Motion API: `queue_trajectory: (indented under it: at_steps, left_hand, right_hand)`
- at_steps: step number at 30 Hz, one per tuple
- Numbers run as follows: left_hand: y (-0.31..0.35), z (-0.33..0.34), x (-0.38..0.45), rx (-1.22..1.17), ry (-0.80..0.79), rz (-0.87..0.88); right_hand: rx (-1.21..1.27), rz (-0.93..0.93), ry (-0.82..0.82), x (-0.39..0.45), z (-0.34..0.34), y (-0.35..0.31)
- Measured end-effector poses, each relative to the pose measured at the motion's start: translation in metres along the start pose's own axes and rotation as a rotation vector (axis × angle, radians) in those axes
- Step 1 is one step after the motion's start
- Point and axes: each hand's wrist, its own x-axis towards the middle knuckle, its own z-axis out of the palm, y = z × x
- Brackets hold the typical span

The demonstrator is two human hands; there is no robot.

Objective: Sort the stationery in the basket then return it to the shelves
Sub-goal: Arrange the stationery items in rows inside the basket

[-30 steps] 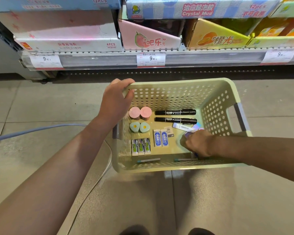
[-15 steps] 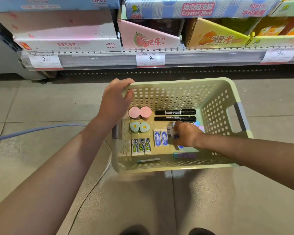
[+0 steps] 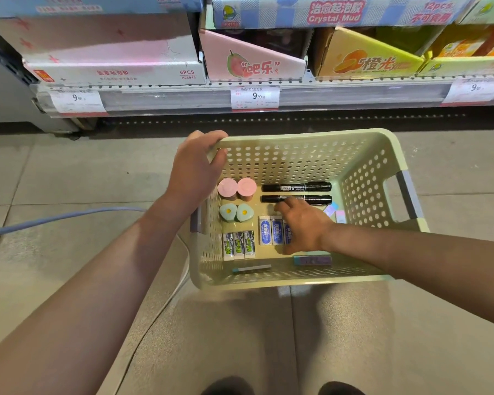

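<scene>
Left hand (image 3: 196, 172) grips basket (image 3: 297, 136) rim (right hand (image 3: 303, 225) covers an eraser (image 3: 288, 233)).

Shop aisle, stationery or toy section. Metal shelf (image 3: 268, 81) edge carries price tags (image 3: 254, 97) reading 9.90. Above sit printed retail display cartons (image 3: 251, 64), one marked 6PCS, another 12pcs "Crystal Mud" (image 3: 335, 11). Tiled floor (image 3: 69, 172) below. Perforated green shopping basket (image 3: 305, 161) on floor before shelf.
</scene>
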Motion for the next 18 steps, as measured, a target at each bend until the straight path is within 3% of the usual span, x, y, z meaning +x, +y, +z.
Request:
queue_trajectory:
  at_steps: [12, 18]
  left_hand:
    - [-0.002, 0.002, 0.001, 0.011, 0.004, -0.004]
    - [-0.004, 0.002, 0.002, 0.007, 0.002, 0.009]
  right_hand:
    - [-0.052, -0.119, 0.046, 0.012, 0.013, -0.006]
    - [0.087, -0.129, -0.070, 0.011, -0.004, 0.002]
